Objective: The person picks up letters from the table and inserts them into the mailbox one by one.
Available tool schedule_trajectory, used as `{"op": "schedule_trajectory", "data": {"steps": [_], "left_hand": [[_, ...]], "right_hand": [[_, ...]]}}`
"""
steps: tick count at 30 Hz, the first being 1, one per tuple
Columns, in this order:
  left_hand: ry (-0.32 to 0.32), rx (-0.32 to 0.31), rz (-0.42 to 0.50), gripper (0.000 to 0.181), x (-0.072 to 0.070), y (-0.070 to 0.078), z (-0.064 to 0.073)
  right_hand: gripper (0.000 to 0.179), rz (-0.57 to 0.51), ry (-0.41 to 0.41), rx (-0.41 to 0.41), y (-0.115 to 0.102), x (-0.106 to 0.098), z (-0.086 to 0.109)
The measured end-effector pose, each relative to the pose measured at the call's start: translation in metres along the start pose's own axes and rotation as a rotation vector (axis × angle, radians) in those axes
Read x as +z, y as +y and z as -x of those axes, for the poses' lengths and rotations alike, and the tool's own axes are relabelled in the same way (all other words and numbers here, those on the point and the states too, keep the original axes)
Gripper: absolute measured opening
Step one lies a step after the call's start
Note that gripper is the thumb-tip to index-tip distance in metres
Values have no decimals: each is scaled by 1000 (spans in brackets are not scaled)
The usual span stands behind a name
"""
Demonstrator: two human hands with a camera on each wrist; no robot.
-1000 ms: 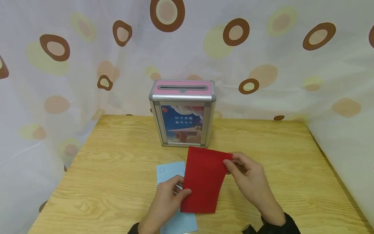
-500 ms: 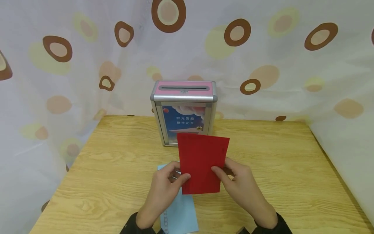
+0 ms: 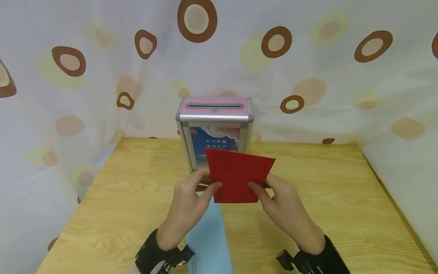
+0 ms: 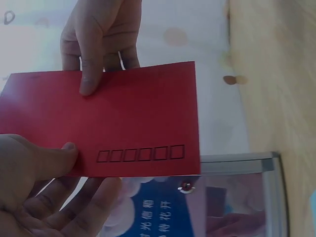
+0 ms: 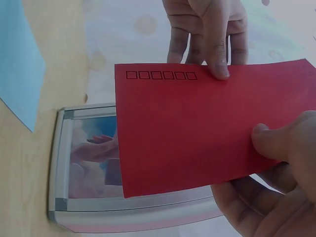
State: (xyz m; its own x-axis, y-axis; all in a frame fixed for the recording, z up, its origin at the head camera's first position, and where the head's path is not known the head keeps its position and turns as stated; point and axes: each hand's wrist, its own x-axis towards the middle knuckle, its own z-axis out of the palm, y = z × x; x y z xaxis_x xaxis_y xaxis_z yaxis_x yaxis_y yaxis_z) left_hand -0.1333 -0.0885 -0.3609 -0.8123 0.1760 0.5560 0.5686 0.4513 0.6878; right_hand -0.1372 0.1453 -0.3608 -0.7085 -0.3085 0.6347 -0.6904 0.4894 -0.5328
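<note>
Raised in the frame since half a second ago, my left hand [image 3: 187,198] and right hand [image 3: 284,199] pinch, between thumbs and fingers, the flat red paper envelope [image 3: 237,177], at centre, by its sides. Squeezing inward could buckle it; too loose a pinch could drop it onto the light blue rectangular paper [image 3: 209,239] at lower centre, and pushing farther up-frame could crumple it against the silver-framed, pink-topped box [image 3: 215,117].

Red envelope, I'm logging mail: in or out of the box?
Out: left hand and right hand hold the red envelope before the box, clear of its slot.
</note>
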Motion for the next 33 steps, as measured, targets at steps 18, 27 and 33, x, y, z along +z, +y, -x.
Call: {"op": "schedule_trajectory", "data": {"steps": [18, 27, 33], "left_hand": [[187, 310, -127, 23, -34, 27, -51], [282, 401, -171, 20, -52, 34, -77], [308, 469, -182, 21, -60, 43, -93]], "right_hand": [[36, 5, 116, -123, -4, -11, -59], [24, -40, 169, -167, -12, -19, -87], [22, -27, 201, -204, -17, -28, -105]]}}
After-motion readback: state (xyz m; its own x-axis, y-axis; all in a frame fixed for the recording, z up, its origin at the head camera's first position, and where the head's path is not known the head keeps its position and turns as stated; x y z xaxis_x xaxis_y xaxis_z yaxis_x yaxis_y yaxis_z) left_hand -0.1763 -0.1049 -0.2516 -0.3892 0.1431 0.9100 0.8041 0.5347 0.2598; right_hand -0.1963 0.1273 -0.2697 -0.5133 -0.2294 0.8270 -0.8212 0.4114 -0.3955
